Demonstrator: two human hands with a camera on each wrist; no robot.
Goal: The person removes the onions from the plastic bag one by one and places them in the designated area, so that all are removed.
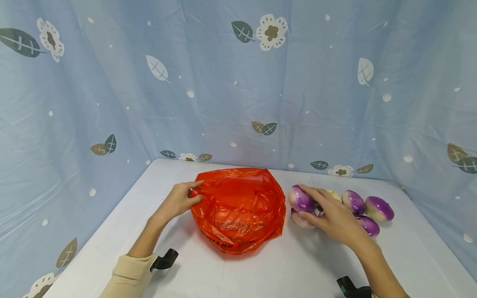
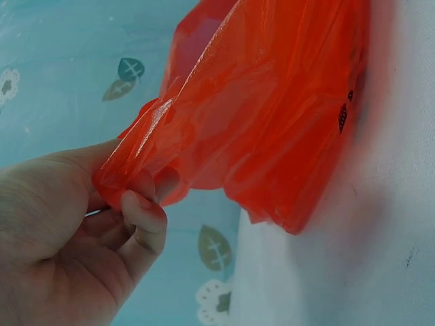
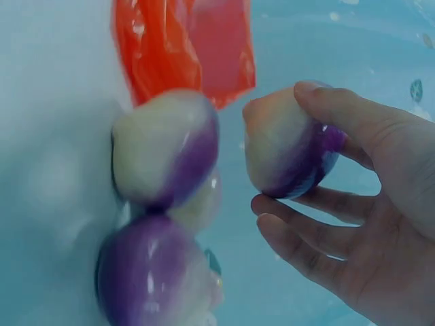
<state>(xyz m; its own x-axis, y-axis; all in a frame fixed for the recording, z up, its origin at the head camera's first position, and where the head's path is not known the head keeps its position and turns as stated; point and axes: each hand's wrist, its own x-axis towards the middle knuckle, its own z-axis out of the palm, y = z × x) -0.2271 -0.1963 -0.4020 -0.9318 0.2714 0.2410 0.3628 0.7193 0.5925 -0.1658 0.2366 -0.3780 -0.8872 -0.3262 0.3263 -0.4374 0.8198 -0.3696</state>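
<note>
A red plastic bag (image 1: pixel 240 207) with dark lettering lies spread on the table with its mouth held up. My left hand (image 1: pixel 179 200) pinches the bag's left rim between thumb and fingers; the left wrist view shows the thin film bunched in my left fingertips (image 2: pixel 146 210). My right hand (image 1: pixel 333 213) grips a shiny purple-and-white turnip (image 3: pixel 289 142), raised just right of the bag. Beneath it another turnip (image 3: pixel 166 149) rests on the table. In the right wrist view, a mostly purple turnip (image 3: pixel 149 272) sits beside that one.
Farther right lie more turnips (image 1: pixel 379 208), partly hidden by my right hand and forearm. A yellowish thing (image 1: pixel 334 194) shows behind that hand. The white table (image 1: pixel 261 273) meets a blue patterned curtain (image 1: pixel 223 103) at its back and sides.
</note>
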